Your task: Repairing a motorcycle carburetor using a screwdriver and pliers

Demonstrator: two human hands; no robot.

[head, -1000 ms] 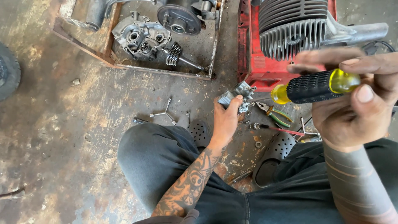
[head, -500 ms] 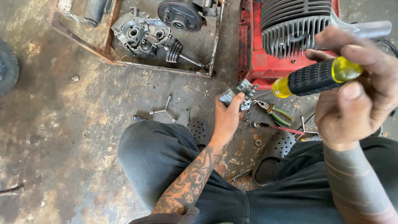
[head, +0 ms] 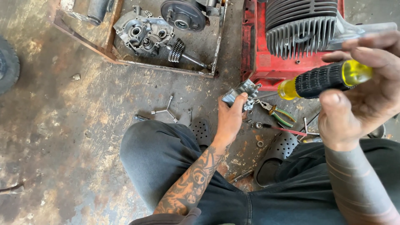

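Note:
My left hand point(head: 230, 117) reaches out over my knee and grips a small grey metal carburettor-like part point(head: 241, 93) just above the floor. Raised close to the camera at the right, my right hand point(head: 361, 89) holds a screwdriver point(head: 323, 79) by its black and yellow handle. The screwdriver's thin shaft points down-left, ending near the metal part. I sit on the floor in dark trousers, with black perforated clogs point(head: 278, 155) on my feet.
A red engine frame point(head: 256, 58) with a finned grey cylinder point(head: 298, 27) stands ahead. A rusty metal tray point(head: 125, 60) holds an engine case point(head: 143, 31), a round cover and a gear shaft. A three-way wrench point(head: 166, 110), green-handled pliers point(head: 277, 112) and small washers lie on the stained concrete.
The view has shifted slightly. My right hand with the screwdriver has tilted and drifted a little to the right. My left hand keeps hold of the metal part in the same place.

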